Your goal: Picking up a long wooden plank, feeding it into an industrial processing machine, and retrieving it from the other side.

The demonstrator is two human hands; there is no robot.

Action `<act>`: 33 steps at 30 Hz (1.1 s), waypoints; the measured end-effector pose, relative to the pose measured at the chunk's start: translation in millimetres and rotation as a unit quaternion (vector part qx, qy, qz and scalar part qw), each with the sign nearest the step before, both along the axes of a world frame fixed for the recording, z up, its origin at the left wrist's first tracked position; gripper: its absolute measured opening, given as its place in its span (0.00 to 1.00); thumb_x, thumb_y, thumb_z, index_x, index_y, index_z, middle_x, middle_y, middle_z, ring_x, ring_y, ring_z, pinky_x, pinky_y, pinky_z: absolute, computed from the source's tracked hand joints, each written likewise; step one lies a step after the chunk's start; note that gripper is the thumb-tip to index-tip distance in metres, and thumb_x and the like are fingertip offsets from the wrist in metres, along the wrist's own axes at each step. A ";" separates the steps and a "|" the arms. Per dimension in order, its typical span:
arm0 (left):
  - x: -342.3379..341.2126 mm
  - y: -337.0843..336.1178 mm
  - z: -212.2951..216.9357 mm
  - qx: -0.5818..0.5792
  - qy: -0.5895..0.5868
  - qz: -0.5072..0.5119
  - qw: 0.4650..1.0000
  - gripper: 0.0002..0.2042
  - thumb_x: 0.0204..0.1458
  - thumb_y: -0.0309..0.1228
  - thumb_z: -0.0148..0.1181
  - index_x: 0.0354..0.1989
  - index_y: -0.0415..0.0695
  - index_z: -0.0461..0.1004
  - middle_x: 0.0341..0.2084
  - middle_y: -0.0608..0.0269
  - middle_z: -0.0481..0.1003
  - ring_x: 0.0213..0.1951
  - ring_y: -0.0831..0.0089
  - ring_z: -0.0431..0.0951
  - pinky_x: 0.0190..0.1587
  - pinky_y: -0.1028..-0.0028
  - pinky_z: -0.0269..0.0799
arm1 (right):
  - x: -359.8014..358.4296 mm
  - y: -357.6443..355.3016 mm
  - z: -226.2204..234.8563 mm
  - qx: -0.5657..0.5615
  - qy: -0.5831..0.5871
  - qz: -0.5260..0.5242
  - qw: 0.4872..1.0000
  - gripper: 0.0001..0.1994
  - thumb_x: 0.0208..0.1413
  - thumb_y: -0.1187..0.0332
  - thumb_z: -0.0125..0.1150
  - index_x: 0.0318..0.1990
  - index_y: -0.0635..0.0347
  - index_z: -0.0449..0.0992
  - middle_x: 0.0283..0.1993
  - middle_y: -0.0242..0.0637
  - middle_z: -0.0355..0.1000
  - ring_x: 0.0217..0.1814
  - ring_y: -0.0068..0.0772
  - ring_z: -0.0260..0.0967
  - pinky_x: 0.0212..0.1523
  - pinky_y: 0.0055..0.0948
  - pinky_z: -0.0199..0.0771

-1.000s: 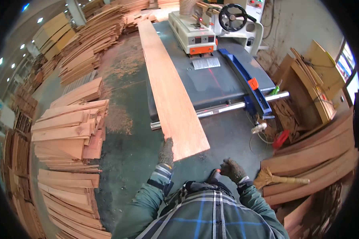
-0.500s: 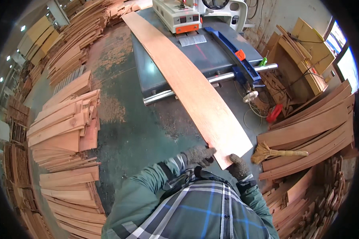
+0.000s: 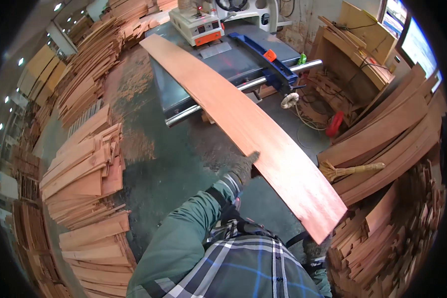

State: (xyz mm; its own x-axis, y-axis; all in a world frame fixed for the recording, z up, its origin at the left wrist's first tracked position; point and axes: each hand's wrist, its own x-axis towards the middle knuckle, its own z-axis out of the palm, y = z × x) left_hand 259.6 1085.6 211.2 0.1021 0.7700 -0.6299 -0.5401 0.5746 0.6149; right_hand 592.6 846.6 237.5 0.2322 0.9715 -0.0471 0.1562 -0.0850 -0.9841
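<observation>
A long, flat wooden board (image 3: 263, 141) slants from the machine table at the far left down to the near right. In a dark grey work glove, my left hand (image 3: 242, 168) grips the board's left edge about midway along, thumb on top and fingers hidden beneath. My right hand (image 3: 317, 249), also gloved, holds the near end corner close to my body; most of its fingers are hidden under the wood. The board's far part lies over the left side of the dark saw table (image 3: 171, 97), crossing its metal front rail (image 3: 184, 116).
A white machine unit (image 3: 193, 27) and a blue fence (image 3: 260, 54) with an orange piece stand on the table. Stacked boards (image 3: 84, 164) line the left. At right are more boards (image 3: 382, 134), a straw hand broom (image 3: 352, 170) and a wooden cabinet (image 3: 350, 64).
The board's near end has shifted right and toward me, and its far end has drawn back along the table. My left hand has moved forward along its edge; my right hand went right and nearer.
</observation>
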 end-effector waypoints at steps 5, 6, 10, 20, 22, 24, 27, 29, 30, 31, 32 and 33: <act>90.1 -53.5 -40.5 -0.036 -0.144 -0.249 0.957 0.21 0.53 0.41 0.68 0.49 0.39 0.73 0.37 0.54 0.79 0.34 0.62 0.80 0.37 0.61 0.82 | -40.3 -25.3 -19.1 -0.207 0.366 -0.015 0.907 0.28 0.57 0.53 0.60 0.60 0.61 0.68 0.52 0.45 0.73 0.53 0.42 0.71 0.51 0.40 0.72; 105.4 -65.0 -47.2 -0.037 -0.127 -0.300 0.945 0.20 0.54 0.43 0.66 0.48 0.40 0.74 0.35 0.54 0.79 0.32 0.62 0.80 0.34 0.62 0.81 | -52.5 -17.3 -21.1 -0.157 0.342 -0.008 0.926 0.29 0.57 0.50 0.61 0.59 0.61 0.69 0.52 0.44 0.73 0.52 0.41 0.71 0.50 0.40 0.73; 136.2 -84.5 -50.1 -0.179 -0.418 -0.567 0.687 0.19 0.58 0.48 0.58 0.44 0.42 0.77 0.32 0.56 0.79 0.28 0.65 0.79 0.28 0.64 0.77 | -74.7 26.0 -23.0 -0.061 0.549 -0.036 0.833 0.30 0.57 0.46 0.60 0.58 0.61 0.69 0.50 0.44 0.75 0.48 0.42 0.73 0.50 0.43 0.74; -104.8 18.6 29.2 0.074 0.093 -0.289 0.950 0.22 0.53 0.43 0.61 0.52 0.44 0.75 0.39 0.59 0.79 0.39 0.67 0.80 0.41 0.64 0.77 | -4.6 -31.5 -13.0 0.109 0.581 -0.314 0.743 0.31 0.58 0.49 0.61 0.62 0.61 0.66 0.61 0.44 0.68 0.63 0.44 0.63 0.67 0.45 0.61; -140.7 40.9 37.1 0.064 -0.025 -0.134 0.989 0.27 0.54 0.52 0.59 0.57 0.46 0.71 0.44 0.59 0.77 0.44 0.65 0.78 0.45 0.61 0.75 | 15.0 -51.7 -17.2 0.116 0.544 -0.419 0.717 0.33 0.57 0.47 0.60 0.63 0.60 0.65 0.63 0.44 0.66 0.65 0.46 0.61 0.67 0.48 0.59; -154.5 56.4 39.5 0.067 -0.100 -0.061 0.991 0.32 0.55 0.58 0.55 0.60 0.47 0.67 0.49 0.58 0.75 0.49 0.62 0.75 0.49 0.59 0.73 | 33.1 -70.6 -28.6 0.111 0.456 -0.577 0.668 0.35 0.56 0.44 0.59 0.64 0.59 0.63 0.65 0.45 0.64 0.66 0.48 0.59 0.67 0.51 0.59; -151.0 72.9 37.0 0.061 -0.159 0.018 0.985 0.33 0.55 0.55 0.58 0.63 0.46 0.62 0.54 0.56 0.69 0.56 0.58 0.68 0.55 0.57 0.69 | 46.5 -99.8 -41.3 0.144 0.408 -0.625 0.650 0.37 0.56 0.41 0.56 0.65 0.58 0.62 0.67 0.45 0.62 0.65 0.51 0.59 0.66 0.53 0.60; -145.4 81.5 35.2 0.074 -0.096 0.050 0.991 0.31 0.54 0.47 0.62 0.62 0.45 0.62 0.53 0.55 0.69 0.56 0.57 0.69 0.57 0.56 0.68 | 38.9 -109.7 -45.6 0.148 0.403 -0.628 0.650 0.37 0.57 0.40 0.53 0.66 0.58 0.62 0.67 0.45 0.62 0.65 0.51 0.60 0.65 0.53 0.61; -143.1 84.3 35.1 0.079 -0.064 0.064 0.993 0.30 0.53 0.43 0.65 0.62 0.44 0.62 0.52 0.54 0.69 0.56 0.57 0.69 0.57 0.56 0.68 | 31.1 -113.1 -44.0 0.142 0.390 -0.655 0.632 0.37 0.57 0.39 0.52 0.66 0.58 0.62 0.67 0.45 0.62 0.65 0.51 0.60 0.65 0.53 0.61; -143.0 83.8 35.6 0.080 -0.121 0.071 0.987 0.29 0.50 0.33 0.68 0.60 0.42 0.63 0.52 0.53 0.69 0.56 0.56 0.69 0.59 0.55 0.68 | 21.4 -112.2 -42.6 0.150 0.400 -0.637 0.642 0.38 0.57 0.38 0.50 0.66 0.58 0.61 0.67 0.46 0.61 0.65 0.52 0.59 0.65 0.53 0.61; -141.5 82.9 36.9 0.087 -0.140 0.060 0.985 0.29 0.50 0.32 0.67 0.60 0.42 0.63 0.52 0.53 0.69 0.56 0.57 0.69 0.59 0.56 0.68 | 11.0 -109.3 -39.5 0.163 0.420 -0.621 0.641 0.38 0.57 0.38 0.50 0.66 0.58 0.61 0.67 0.46 0.61 0.65 0.52 0.59 0.65 0.53 0.60; -140.7 79.1 38.8 0.093 -0.158 0.049 0.982 0.28 0.50 0.31 0.67 0.59 0.42 0.63 0.52 0.54 0.69 0.56 0.57 0.69 0.59 0.56 0.68 | 0.6 -106.7 -34.8 0.173 0.433 -0.605 0.645 0.39 0.57 0.37 0.50 0.67 0.58 0.61 0.67 0.46 0.61 0.65 0.52 0.59 0.65 0.53 0.60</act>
